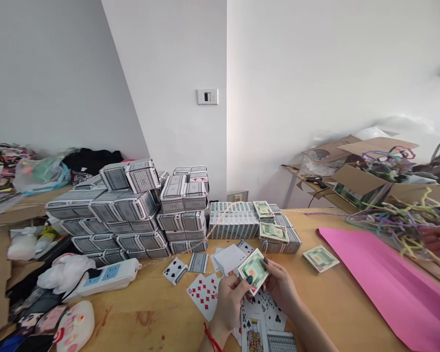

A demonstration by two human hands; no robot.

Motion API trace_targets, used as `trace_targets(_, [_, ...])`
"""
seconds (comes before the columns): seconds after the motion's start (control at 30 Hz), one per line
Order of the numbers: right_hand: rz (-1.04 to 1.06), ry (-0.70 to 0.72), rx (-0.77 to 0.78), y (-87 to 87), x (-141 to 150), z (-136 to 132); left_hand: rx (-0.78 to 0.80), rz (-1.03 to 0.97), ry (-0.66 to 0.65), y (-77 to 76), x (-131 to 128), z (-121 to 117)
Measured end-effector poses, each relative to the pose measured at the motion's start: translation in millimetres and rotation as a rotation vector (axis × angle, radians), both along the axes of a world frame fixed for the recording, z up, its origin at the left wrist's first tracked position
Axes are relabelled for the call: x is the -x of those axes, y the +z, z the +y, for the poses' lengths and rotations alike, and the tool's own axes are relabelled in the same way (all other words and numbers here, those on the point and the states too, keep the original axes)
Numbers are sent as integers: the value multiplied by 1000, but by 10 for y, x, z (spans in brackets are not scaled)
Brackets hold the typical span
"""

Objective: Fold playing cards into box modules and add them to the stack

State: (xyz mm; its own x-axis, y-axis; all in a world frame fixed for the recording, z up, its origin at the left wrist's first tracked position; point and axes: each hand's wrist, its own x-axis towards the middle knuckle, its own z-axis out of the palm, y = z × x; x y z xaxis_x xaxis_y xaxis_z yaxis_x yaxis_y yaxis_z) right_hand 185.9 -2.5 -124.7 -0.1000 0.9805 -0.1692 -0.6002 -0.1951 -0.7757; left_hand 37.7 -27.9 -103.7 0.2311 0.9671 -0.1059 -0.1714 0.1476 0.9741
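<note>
Green card box is what I am watching, held tilted above the table, over the loose cards. The left hand grips its lower left side and the right hand its right edge, thumbs on the printed face; the other fingers are mostly hidden behind, so I cannot tell how firmly they close. From my end, the likeliest trouble is a slip, since the thumbs press so near the edges; a hard squeeze could dent what looks like thin card. A drop would probably scatter the loose cards, and a low sweep of either wrist could drag the king of spades or ten of diamonds about. I would also mind the piled decks, whose uppermost ones could topple if the pile were knocked. As for writing, I can make out "K" on the king and "10" on the ten; the box shows a green design with an orange emblem and a red corner, but its lettering is too small for me to read, and I can confirm no brand.
</note>
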Motion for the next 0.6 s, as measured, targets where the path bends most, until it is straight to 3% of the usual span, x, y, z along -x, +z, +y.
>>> trace_targets(0.43, [13, -17, 17, 22, 42, -31, -14, 53, 78, -29, -21, -27])
trace_targets(0.6, [63, -47, 47, -3, -48, 11, -24, -46, 119, 43, 7, -48])
